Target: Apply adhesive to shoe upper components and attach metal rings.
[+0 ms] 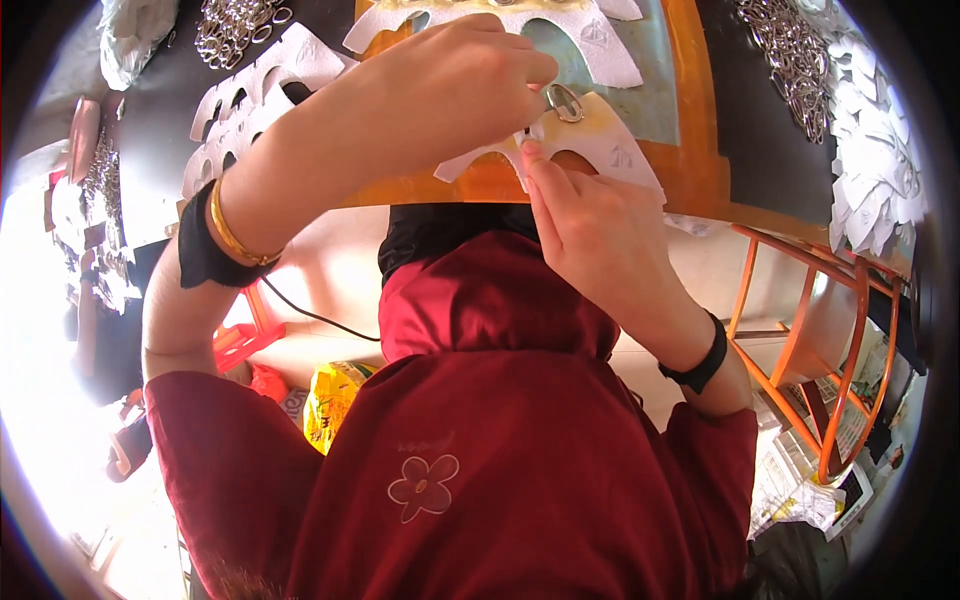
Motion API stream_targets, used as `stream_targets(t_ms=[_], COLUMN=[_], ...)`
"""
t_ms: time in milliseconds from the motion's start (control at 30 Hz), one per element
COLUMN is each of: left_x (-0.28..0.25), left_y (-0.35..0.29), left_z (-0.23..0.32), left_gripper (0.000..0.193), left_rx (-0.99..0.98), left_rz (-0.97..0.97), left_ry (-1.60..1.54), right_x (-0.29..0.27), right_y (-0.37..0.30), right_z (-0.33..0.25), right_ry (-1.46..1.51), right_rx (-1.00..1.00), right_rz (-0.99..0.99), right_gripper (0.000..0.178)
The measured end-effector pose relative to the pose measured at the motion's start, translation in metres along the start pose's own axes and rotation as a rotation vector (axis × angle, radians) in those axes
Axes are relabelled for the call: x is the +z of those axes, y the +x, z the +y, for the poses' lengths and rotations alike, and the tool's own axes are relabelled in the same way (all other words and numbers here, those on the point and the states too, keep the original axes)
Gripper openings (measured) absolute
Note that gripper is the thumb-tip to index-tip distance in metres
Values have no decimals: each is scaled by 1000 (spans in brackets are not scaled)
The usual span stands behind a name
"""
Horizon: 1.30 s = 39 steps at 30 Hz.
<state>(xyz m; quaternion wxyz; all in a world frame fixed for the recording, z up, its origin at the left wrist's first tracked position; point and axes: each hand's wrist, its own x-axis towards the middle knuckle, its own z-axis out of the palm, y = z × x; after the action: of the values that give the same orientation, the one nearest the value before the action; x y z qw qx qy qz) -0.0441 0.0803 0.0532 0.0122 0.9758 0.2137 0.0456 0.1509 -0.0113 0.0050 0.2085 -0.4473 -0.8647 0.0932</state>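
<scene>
A white cut-out piece [610,140] with arched notches and yellowish smears lies at the table's near edge. An oval metal ring [565,103] sits against its upper side. My right hand [605,225] is closed, thumb and bent fingers pinching a narrow white strip of this piece. From the left, my left hand [485,80] reaches across with its fingers curled down close to the ring and the same strip. What its fingertips grip is hidden beneath the hand. Another white notched piece [610,50] lies just beyond.
Several white notched pieces [270,85] lie at left. Metal rings are heaped at far left [235,30] and far right [785,60]. White scraps [870,150] pile up at the right edge. An orange-brown chair [850,350] stands at right, and a yellow bag [330,400] is below the table.
</scene>
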Motion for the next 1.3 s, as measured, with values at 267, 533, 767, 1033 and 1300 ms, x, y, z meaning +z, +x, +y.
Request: stream_targets(t_ms=[267, 533, 767, 1033, 1300], left_x=[4, 4, 15, 14, 14], left_y=[2, -13, -27, -27, -37], left_z=[-8, -4, -20, -17, -5], left_gripper=[16, 22, 23, 26, 33], left_rx=[230, 384, 413, 316, 188], left_rz=[141, 240, 220, 180, 125], left_ry=[15, 102, 94, 86, -65], right_x=[2, 0, -5, -5, -6], right_y=[-2, -3, -4, -4, 2], right_z=[-4, -7, -11, -10, -2], right_ry=[-23, -90, -97, -83, -62], right_rx=[-2, -9, 52, 42, 24], right_rz=[-49, -92, -137, -137, -50], right_gripper=[34, 45, 43, 40, 20])
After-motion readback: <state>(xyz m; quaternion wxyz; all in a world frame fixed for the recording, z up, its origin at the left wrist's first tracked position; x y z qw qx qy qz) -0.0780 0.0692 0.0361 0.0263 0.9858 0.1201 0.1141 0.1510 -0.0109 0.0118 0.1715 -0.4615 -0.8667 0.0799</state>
